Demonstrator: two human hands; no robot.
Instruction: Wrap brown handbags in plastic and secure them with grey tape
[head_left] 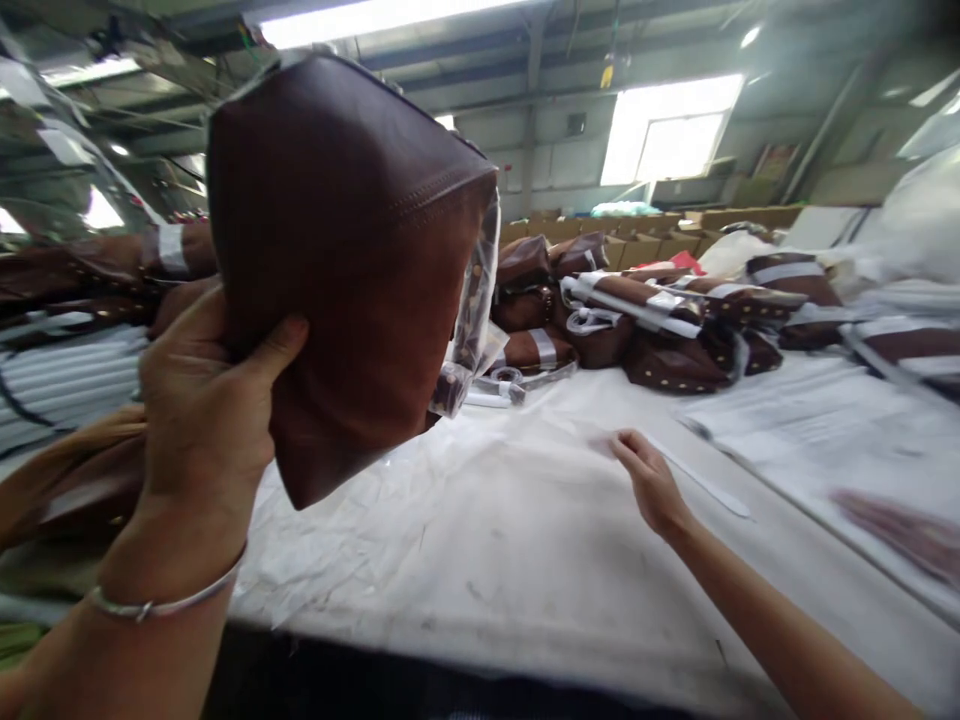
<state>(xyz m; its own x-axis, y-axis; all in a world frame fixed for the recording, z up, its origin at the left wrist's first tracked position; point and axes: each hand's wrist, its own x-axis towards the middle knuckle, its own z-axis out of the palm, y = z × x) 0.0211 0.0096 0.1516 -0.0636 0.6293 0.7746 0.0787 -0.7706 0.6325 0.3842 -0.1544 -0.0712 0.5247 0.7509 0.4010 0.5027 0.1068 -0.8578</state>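
Note:
My left hand (pixel 202 400) grips a brown leather bag (pixel 345 260) and holds it up in the air, thumb pressed on its side. A clear plastic wrap (pixel 472 300) hangs off the bag's right edge. A thin silver bangle sits on that wrist. My right hand (pixel 649 480) reaches out low over the white-covered table (pixel 525 540), fingers curled down onto a small flat pale piece (pixel 607 445) on the cloth; what it is I cannot make out.
A heap of brown leather bags (pixel 645 320) with white paper bands lies at the far side of the table. More brown bags (pixel 82 270) are stacked at the left. White sheets (pixel 817 430) cover the right. Cardboard boxes (pixel 675 225) stand behind.

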